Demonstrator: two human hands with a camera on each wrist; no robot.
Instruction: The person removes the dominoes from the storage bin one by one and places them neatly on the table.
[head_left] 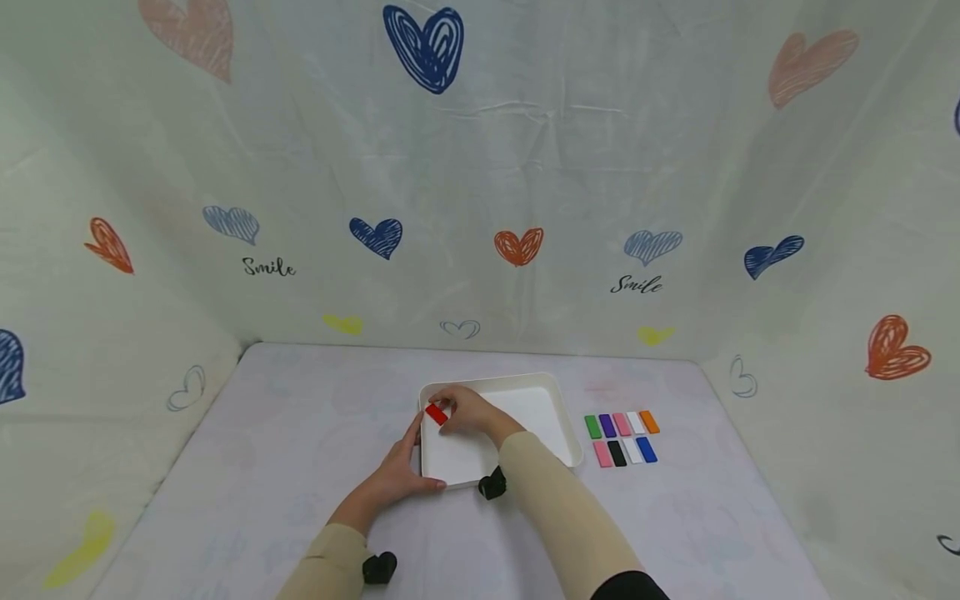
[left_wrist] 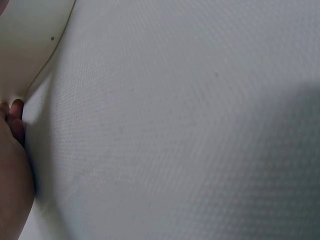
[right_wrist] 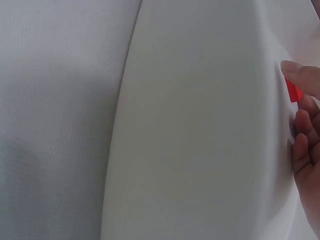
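A small flat red block (head_left: pixel 437 413) is pinched between the thumb and fingers of my right hand (head_left: pixel 468 410), over the far left corner of a white tray (head_left: pixel 566 425). In the right wrist view, the red block (right_wrist: pixel 294 90) shows between the thumb and fingers, close to the tray's inner wall, and partly covered by them. My left hand (head_left: pixel 397 473) spreads around the tray's near left corner, fingers extended along the left side and thumb at the front edge. In the left wrist view only part of that hand (left_wrist: pixel 12 165) shows, beside the tray (left_wrist: pixel 37 45).
Right of the tray lie two rows of small flat blocks, among them a green one (head_left: pixel 592 427), an orange one (head_left: pixel 649 422), a black one (head_left: pixel 617 453) and a blue one (head_left: pixel 647 450). A white cloth covers the table (head_left: pixel 300 433). Behind hangs a heart-print curtain (head_left: pixel 450 167).
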